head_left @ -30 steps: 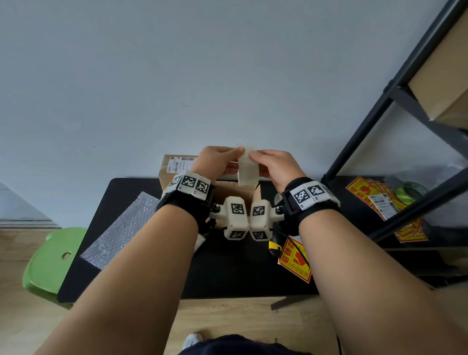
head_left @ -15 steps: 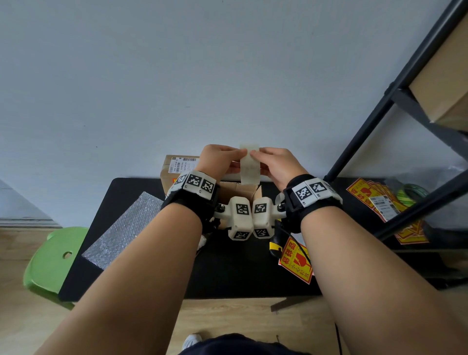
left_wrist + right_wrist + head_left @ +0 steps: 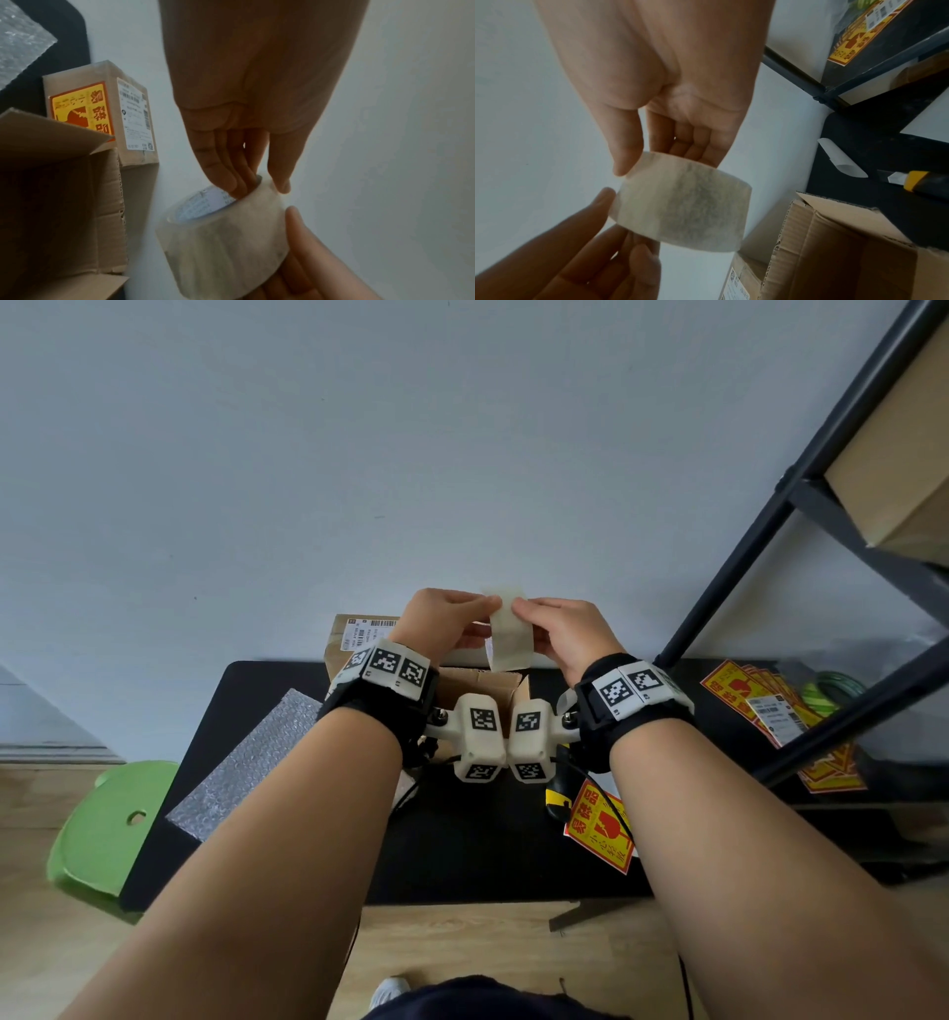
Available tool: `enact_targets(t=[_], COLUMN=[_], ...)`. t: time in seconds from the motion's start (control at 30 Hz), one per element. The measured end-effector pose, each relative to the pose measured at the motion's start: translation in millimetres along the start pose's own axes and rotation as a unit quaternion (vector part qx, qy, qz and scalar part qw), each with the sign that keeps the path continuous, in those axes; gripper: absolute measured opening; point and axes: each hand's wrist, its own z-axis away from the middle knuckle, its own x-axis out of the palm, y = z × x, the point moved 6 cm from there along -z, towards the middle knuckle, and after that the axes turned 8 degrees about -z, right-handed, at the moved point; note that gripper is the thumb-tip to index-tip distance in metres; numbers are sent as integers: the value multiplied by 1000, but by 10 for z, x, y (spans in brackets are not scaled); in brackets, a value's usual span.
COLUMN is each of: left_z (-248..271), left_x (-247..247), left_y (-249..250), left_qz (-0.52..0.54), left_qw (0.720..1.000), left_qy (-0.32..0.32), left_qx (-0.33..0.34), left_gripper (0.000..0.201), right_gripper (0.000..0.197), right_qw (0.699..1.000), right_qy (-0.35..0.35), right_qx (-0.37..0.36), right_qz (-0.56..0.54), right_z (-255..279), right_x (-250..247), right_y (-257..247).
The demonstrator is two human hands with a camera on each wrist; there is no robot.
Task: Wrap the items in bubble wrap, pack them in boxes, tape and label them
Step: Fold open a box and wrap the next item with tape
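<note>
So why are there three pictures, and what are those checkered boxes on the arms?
Those boxes are small cameras strapped to a person's wrists. The big picture comes from a camera on the person's head, looking down. The other two look along each hand.

Both hands hold one roll of clear packing tape. The left hand has fingers poked inside the roll. The right hand pinches its outside, maybe hunting for the tape's end.

Under them is a black table. On it sit an open brown cardboard box, a closed brown box with stickers, a silvery bubble wrap sheet, yellow-and-red warning stickers and a yellow-and-black cutter knife.
</note>
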Motion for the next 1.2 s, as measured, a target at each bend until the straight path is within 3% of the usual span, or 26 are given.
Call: enact_targets(t=[0.27, 0.4, 0.53, 0.63, 0.83, 1.03, 1.2], left_z=[84, 86, 49, 21, -11, 0, 87], left_x=[53, 38, 25, -4, -85, -56, 47], left_y=[52, 37, -40, -82, -104, 7, 27], left_qz=[-6, 24, 63, 89, 119, 36, 4], left_qw=[999, 1000, 997, 994, 988, 999, 1000], left_qy=[-48, -15, 28, 45, 82, 23, -24], left_qx=[19, -1, -37, -52, -51, -11, 3], left_gripper=[12, 7, 38, 46, 35, 43, 63], right_gripper=[34, 33, 15, 10, 16, 14, 39], right_qw=[999, 998, 998, 998, 997, 1000, 999], right_qy=[20, 1, -22, -49, -63, -12, 34], right_qx=[5, 5, -4, 3, 22, 12, 15], right_qz=[32, 59, 51, 37, 47, 11, 20], right_z=[-43, -26, 3, 33, 55, 26, -24], right_x=[-22, 22, 60, 91, 141, 64, -7], right_y=[44, 32, 11, 17, 38, 36, 56])
